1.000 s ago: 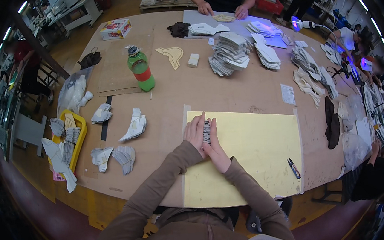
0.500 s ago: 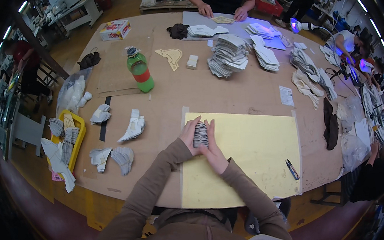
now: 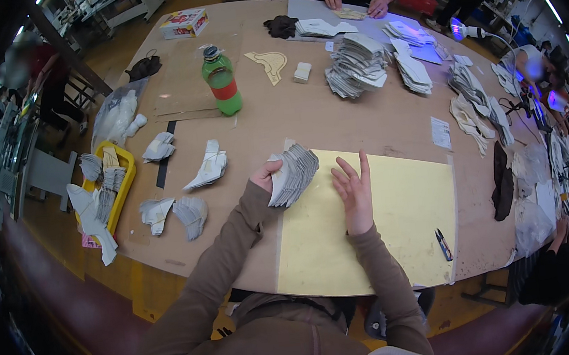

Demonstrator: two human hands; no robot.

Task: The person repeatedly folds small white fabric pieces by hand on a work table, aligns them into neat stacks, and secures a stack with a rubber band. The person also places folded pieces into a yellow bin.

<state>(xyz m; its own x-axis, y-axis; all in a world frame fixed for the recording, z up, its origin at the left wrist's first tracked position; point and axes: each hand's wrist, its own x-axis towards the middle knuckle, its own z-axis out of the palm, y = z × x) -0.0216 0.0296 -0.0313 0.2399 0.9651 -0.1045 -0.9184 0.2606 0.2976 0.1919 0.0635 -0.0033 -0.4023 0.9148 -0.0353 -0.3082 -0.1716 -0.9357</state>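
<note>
The left hand grips a stack of grey pieces over the yellow mat. The right hand hovers spread and empty just beside it. A green bottle stands well apart, with scissors on the mat's edge.

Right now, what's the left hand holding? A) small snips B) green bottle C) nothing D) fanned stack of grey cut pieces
D: the left hand grips a fanned stack of grey cut pieces over the edge of the yellow mat; the right hand is open beside it, holding nothing.
</note>
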